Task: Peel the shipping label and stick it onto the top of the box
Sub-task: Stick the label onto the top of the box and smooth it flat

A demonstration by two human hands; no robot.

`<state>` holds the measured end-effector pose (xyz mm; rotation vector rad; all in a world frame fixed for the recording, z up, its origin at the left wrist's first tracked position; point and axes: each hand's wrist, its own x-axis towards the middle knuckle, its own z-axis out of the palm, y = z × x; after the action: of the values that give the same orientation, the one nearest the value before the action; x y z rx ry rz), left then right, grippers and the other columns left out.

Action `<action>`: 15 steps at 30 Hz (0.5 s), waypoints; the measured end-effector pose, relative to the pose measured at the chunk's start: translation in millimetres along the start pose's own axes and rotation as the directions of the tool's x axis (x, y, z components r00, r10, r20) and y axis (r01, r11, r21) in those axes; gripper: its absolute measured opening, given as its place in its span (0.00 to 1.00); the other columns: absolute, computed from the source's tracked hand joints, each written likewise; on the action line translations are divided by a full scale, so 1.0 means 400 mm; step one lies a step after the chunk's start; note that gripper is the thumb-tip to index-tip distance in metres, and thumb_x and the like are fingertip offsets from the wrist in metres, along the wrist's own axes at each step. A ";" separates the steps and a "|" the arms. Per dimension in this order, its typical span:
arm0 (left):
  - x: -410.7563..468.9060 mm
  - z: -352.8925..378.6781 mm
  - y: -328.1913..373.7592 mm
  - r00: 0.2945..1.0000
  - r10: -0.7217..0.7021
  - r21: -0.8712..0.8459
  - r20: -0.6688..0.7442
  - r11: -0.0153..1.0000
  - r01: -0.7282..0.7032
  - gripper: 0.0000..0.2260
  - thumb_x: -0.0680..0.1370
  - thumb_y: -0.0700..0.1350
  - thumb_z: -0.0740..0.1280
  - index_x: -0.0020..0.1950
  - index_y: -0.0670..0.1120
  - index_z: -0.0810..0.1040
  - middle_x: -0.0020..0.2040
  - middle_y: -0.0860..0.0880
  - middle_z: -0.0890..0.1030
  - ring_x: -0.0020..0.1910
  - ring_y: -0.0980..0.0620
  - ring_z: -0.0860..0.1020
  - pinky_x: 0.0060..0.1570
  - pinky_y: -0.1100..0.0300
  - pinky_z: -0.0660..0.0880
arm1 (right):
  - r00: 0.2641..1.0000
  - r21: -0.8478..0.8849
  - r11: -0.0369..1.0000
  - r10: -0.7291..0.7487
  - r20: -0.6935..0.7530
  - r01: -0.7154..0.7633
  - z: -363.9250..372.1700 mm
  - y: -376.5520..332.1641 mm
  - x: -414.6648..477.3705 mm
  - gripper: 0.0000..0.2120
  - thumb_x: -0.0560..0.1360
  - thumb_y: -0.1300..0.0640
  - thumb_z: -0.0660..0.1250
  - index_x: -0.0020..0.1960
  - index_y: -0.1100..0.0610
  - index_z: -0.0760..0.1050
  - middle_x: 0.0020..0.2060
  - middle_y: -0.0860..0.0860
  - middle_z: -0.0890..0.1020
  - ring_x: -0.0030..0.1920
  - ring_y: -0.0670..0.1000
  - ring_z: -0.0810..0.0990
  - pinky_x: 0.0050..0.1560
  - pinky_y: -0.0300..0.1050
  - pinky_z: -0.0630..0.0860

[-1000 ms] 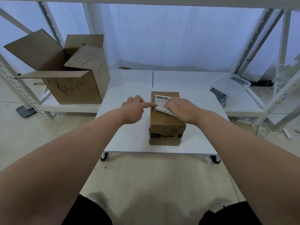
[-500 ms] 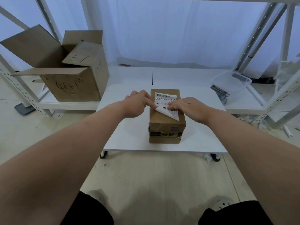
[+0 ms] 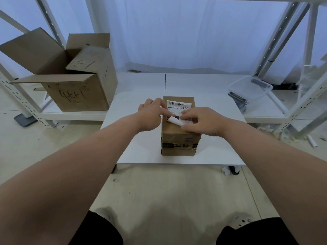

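A small taped cardboard box (image 3: 180,133) stands on a white board (image 3: 134,149). The white shipping label (image 3: 178,107), with a barcode and "010-010-L30-551", lies on the box top. Its far part is flat and its near end curls up into a white roll (image 3: 174,120). My left hand (image 3: 152,115) comes in from the left, and its straight index finger presses the label's left edge. My right hand (image 3: 203,121) covers the box's near right corner and pinches the curled end between fingers and thumb.
A large open cardboard box (image 3: 74,85) with handwriting sits on the low white shelf at left. A clear plastic tub (image 3: 251,89) rests on the shelf at right. White rack uprights (image 3: 276,39) flank both sides. Bare floor lies in front of the board.
The label's loose near flap has rolled up tighter under my right hand. My left index finger has slid further onto the label. The view has shifted slightly.
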<state>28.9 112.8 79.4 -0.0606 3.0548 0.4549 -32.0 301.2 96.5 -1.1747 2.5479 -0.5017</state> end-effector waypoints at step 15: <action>-0.005 0.012 -0.010 0.992 0.116 -0.158 -0.052 0.980 -0.122 0.14 0.75 0.51 0.68 0.60 0.53 0.80 0.65 0.52 0.75 0.65 0.48 0.69 0.64 0.45 0.66 | 0.985 -0.197 0.972 -0.148 -0.094 0.128 0.021 0.001 0.014 0.13 0.74 0.49 0.66 0.56 0.51 0.79 0.54 0.49 0.81 0.54 0.51 0.76 0.54 0.46 0.71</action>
<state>31.2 110.5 73.8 0.1084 3.0677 0.7166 -32.6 295.5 88.1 -1.4365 2.6668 -0.3670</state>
